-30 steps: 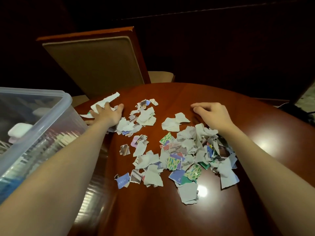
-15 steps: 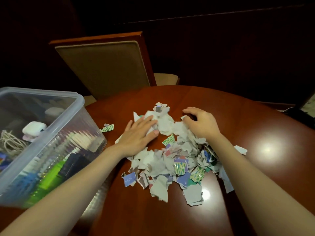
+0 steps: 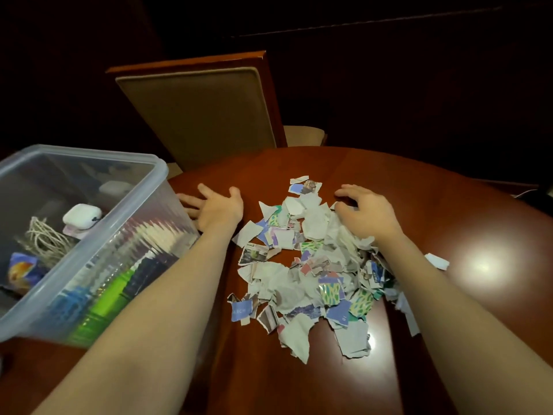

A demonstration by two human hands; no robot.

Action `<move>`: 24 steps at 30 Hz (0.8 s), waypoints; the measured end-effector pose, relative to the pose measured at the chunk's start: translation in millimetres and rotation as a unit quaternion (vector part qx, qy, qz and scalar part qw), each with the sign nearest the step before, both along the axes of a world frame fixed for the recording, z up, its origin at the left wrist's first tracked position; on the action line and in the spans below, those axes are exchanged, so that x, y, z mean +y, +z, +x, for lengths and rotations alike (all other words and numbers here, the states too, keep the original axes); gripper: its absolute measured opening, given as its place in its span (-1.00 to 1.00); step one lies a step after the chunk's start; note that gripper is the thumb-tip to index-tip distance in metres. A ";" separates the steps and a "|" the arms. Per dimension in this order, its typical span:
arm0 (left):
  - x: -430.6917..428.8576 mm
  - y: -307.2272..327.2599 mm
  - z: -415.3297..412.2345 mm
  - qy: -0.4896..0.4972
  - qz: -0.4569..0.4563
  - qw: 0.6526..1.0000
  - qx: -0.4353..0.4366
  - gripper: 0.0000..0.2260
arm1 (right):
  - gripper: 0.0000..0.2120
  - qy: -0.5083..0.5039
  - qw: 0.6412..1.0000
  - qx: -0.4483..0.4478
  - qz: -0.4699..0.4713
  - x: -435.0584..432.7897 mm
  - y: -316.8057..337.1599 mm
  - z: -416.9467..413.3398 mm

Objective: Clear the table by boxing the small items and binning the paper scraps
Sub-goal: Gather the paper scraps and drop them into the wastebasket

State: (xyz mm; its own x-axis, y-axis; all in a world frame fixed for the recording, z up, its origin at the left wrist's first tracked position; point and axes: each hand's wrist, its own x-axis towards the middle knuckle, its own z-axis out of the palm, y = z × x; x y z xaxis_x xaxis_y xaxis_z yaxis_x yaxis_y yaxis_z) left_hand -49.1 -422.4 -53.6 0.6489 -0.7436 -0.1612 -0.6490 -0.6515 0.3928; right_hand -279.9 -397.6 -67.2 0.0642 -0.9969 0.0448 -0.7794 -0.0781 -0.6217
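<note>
Flat, splayed left hand [image 3: 216, 208] presses glossy wood; curled, empty right hand [image 3: 367, 213] rakes ragged paper scraps [image 3: 302, 265].

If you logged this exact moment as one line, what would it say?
stage: gathering scraps | left hand: flat on table, beside clear box | right hand: on paper scraps pile | bin: not visible

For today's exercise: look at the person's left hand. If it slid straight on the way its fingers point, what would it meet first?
The left hand lies flat, fingers spread toward the upper left. Going on, it would probably meet the wall of the clear plastic box first; the fingertips look almost against it already, though depth is unclear.
</note>
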 end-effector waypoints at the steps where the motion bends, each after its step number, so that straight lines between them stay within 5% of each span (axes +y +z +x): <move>1: -2.4 -1.4 3.5 0.015 0.019 1.000 0.008 -0.34 | -0.64 -0.001 1.000 -0.004 0.001 -0.4 0.1 0.2; 5: 3.2 -12.8 0.2 -0.028 0.056 0.997 -0.042 -0.40 | -0.65 -0.008 1.000 -0.018 0.000 -2.4 0.8 0.9; 9: 14.2 -21.4 -7.0 -0.203 0.026 0.975 -0.087 -0.53 | -0.63 -0.001 1.000 -0.013 0.001 -0.5 1.4 0.9; 12: 30.1 -18.0 -16.5 -0.358 -0.005 0.929 -0.089 -0.57 | -0.63 0.000 1.000 -0.003 0.004 0.1 1.5 -1.3; 17: 79.5 -12.5 -33.7 -0.548 -0.076 0.830 0.069 -0.58 | -0.62 0.001 1.000 -0.003 0.012 0.8 1.2 1.6; 21: 64.0 -7.8 -39.9 -0.475 -0.196 0.815 0.266 -0.66 | -0.62 0.004 1.000 -0.001 0.011 -0.7 2.2 0.4; 24: 18.9 -2.5 -53.1 -0.403 -0.233 0.856 0.226 -0.68 | -0.63 0.004 1.000 0.002 0.010 -1.4 1.8 0.0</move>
State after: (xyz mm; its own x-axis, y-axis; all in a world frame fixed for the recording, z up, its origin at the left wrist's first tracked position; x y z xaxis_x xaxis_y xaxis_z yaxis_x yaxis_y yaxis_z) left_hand -102.1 -403.5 -56.2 -0.1552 -0.9720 0.1763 -0.5268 0.2324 0.8176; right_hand -279.9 -398.9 -65.4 0.0721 -0.9971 0.0238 -0.7809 -0.0712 -0.6206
